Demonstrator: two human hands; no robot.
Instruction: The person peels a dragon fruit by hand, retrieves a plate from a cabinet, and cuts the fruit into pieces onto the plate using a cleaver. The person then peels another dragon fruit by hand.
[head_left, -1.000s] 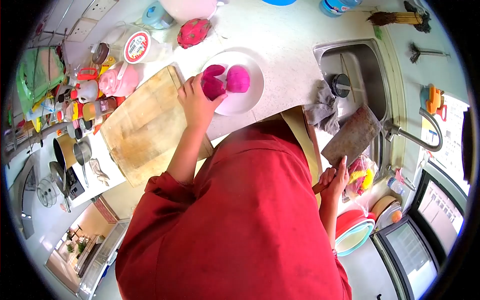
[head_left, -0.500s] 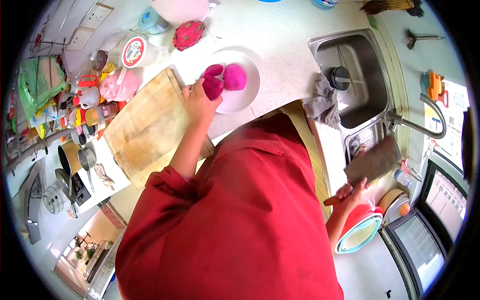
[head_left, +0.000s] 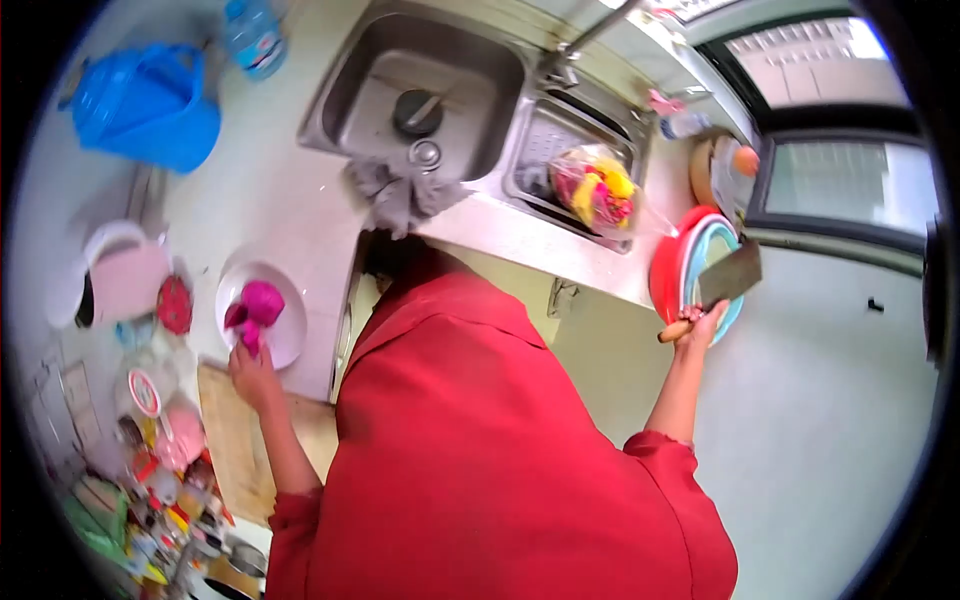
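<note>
Notably, the right hand (head_left: 706, 326) has its grip wrapped round the cleaver (head_left: 732, 273), close by the nested basins (head_left: 664, 265); a careless swing might clip them. The left hand (head_left: 255, 378) seems to pinch a magenta piece (head_left: 250, 340) beside the magenta fruit (head_left: 264, 302) on its plate (head_left: 290, 338); tugging unwatched could tip everything onto the worktop (head_left: 250, 200).
</note>
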